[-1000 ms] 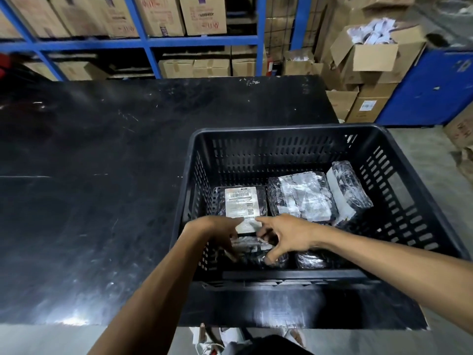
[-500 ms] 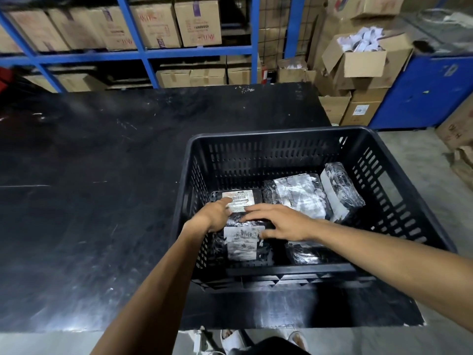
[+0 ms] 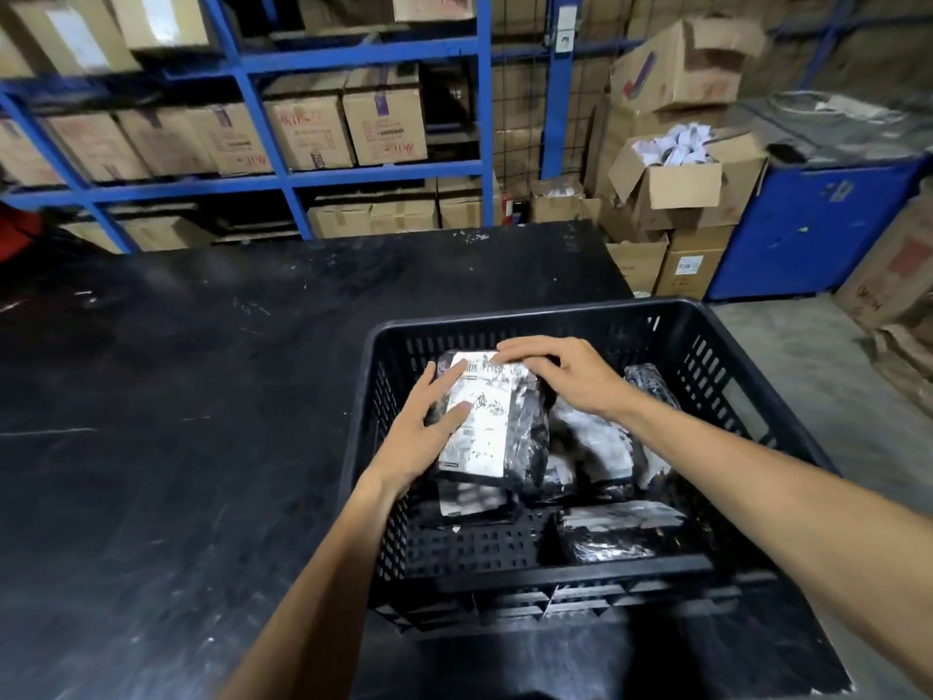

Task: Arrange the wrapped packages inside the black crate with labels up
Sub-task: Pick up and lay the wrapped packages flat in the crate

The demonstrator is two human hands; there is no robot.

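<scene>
A black slatted crate (image 3: 515,318) sits at the right end of a black table. Inside it, both hands hold one wrapped package (image 3: 487,421) with its white label facing up, raised over the left half of the crate. My left hand (image 3: 429,429) grips its left edge, thumb on the label. My right hand (image 3: 560,373) lies over its far right corner. Under it lies another labelled package (image 3: 469,500). More wrapped packages rest at the middle (image 3: 598,442), near right (image 3: 616,530) and far right (image 3: 649,386).
The black table (image 3: 176,421) stretches to the left of the crate. Blue shelving (image 3: 282,128) with cardboard boxes stands behind it. An open carton (image 3: 676,179), stacked boxes and a blue cabinet (image 3: 808,224) stand at the right, above a concrete floor.
Both hands have lifted a labelled package from the crate's near left and carried it upward and toward the far left. The camera has tilted up.
</scene>
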